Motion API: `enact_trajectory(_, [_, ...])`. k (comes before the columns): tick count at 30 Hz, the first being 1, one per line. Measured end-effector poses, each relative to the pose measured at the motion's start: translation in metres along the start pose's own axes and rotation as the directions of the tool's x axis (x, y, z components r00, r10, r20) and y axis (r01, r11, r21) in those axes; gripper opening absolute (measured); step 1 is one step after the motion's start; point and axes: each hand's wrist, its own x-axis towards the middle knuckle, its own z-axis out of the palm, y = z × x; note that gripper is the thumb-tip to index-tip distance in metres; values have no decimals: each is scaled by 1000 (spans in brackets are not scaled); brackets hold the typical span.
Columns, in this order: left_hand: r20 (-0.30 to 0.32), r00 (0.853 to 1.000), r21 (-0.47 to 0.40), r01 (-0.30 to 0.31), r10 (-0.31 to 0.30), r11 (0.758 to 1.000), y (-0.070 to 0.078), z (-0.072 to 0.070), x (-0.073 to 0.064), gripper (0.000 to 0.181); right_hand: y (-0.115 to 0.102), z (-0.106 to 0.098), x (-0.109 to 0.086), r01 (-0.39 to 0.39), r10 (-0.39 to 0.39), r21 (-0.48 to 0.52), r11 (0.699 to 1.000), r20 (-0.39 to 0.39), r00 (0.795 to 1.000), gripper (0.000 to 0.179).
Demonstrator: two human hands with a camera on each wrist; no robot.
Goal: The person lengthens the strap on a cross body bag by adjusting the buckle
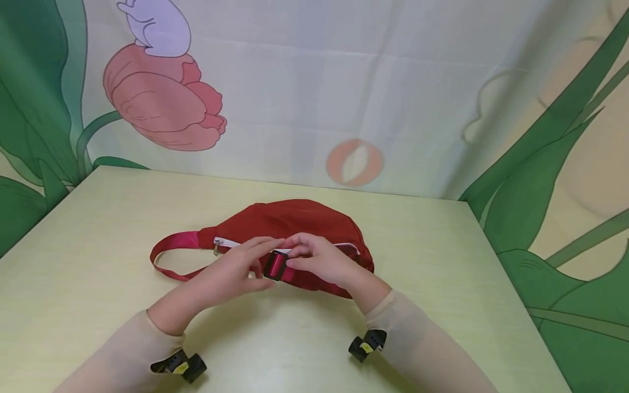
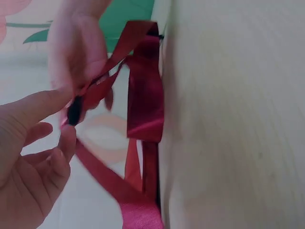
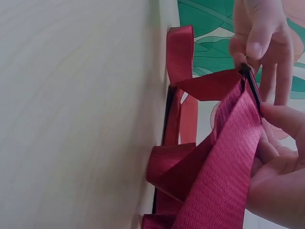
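Okay, slider: black strap adjuster point(image 1: 270, 266), lifted off the table near its middle, in front of the bag, between both hands. Red webbing point(image 3: 220, 164) runs through it.
Right grip: right hand point(image 1: 318, 262) pinches the slider's near edge, thumb on one side, fingers curled behind with the webbing.
Why edge hold: likely leaves the slider's face and webbing path uncovered, so the other hand can get at them.
Left grip: left hand point(image 1: 228, 277) has nothing pinched that I can see; forefinger reaches over the slider's top, thumb sits apart below. Fingertip contact: can't confirm, fingers overlap.
Why lifted: probably gives the webbing slack and room for fingers underneath; folds hang loose in both wrist views.
Arm pose: forearms angle in from both sides, wrists raised, fingertips meeting above the slider.
Bag: red waist bag point(image 1: 300, 222) lies on the table just behind the hands, white zip point(image 1: 227, 242) facing the person, partly hidden.
Strap loop: red loop point(image 1: 183, 240) spreads left of the bag, untouched by either hand.
Sleeves: pale, a small black camera point(image 1: 361, 348) at each wrist.
Table: pale wood-look top point(image 1: 432, 256), printed backdrop point(image 1: 295, 109) behind.
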Motion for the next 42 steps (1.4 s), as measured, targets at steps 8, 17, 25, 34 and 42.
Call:
enact_trajectory(8, [-41,999,-26,1,-2,1000,1,7,5,62,-4,-10,-7,9,-10,-29,1000,-38,999,38])
enact_trajectory(17, [-101,994,-122,-59,47,991,-5,12,4,59,0,-24,-16,44,-45,-190,981,-1,999,14])
enact_trajectory(25, [-97,995,-228,-23,1,973,-5,15,4,59,3,-17,-14,12,-21,-170,985,-47,999,14])
enact_trajectory(34, [-59,996,-346,42,-66,937,-3,18,8,54,2,-5,-9,-3,-1,-48,999,-73,997,12])
enact_trajectory(42, [-49,995,-497,46,-81,866,-4,16,5,54,2,-14,-12,-2,-2,-101,995,-41,999,19])
